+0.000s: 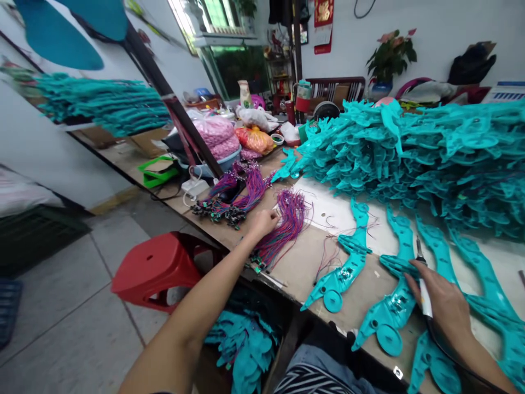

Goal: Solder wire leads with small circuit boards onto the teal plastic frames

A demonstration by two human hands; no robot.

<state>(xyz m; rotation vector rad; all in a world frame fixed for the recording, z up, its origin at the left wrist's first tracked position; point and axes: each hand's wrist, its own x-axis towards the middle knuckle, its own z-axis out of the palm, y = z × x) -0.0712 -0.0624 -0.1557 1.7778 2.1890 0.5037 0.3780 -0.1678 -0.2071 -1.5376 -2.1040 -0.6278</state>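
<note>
My left hand [262, 223] reaches across the workbench [295, 262] and pinches at a bundle of purple and red wires [283, 224]. My right hand [445, 298] grips a pen-like soldering tool [422, 279] with a black cord, its tip over a teal plastic shell [394, 295]. Another teal shell with a circuit board and loose wires [344, 268] lies between my hands. Further teal shells lie in a row to the right.
A big heap of teal plastic shells [430, 158] fills the bench's far right. More wire bundles [233, 194], bags of pink and orange parts [221, 137] and a green box [158, 169] sit farther back. A red stool [158, 268] stands on the floor.
</note>
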